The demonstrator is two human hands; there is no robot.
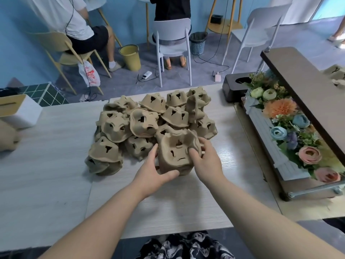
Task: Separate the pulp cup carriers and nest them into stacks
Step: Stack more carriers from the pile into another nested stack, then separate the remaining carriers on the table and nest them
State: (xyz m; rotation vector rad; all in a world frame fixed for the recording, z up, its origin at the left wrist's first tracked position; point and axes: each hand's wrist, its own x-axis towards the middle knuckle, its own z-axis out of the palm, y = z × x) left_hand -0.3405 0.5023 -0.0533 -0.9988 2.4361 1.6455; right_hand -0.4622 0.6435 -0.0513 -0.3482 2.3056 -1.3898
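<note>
both hands hold one brown moulded-pulp cup carrier (177, 154) at the near edge of the heap, a little toward 1 o'clock from the middle of the pale wood-grain tabletop (56, 165). the carrier is tipped up so its hollow underside with dark cut-outs faces the camera. the left hand (152, 171) has its grip around the carrier's lower left corner, thumb curled along the bottom edge at 6 o'clock and fingers up the left side at 9 o'clock. the right hand (206, 161) has its grip on the right side at 3 o'clock, thumb pressed into the hollow and fingers wrapped behind the rim. whether this carrier is single or several nested together cannot be told.

the loose heap of brown pulp cup carriers (149, 120) spreads from 9 to 1 o'clock of the held one, most lying bottom-up and overlapping, touching one another.

at 9 o'clock on the tabletop stands a white box with a tan top (18, 113). at 3 o'clock a long planter of artificial flowers (283, 124) runs beside the tabletop. at 12 o'clock, beyond the tabletop, two seated people face away on chairs, with a yellow bucket (130, 57) on the floor between them.
</note>
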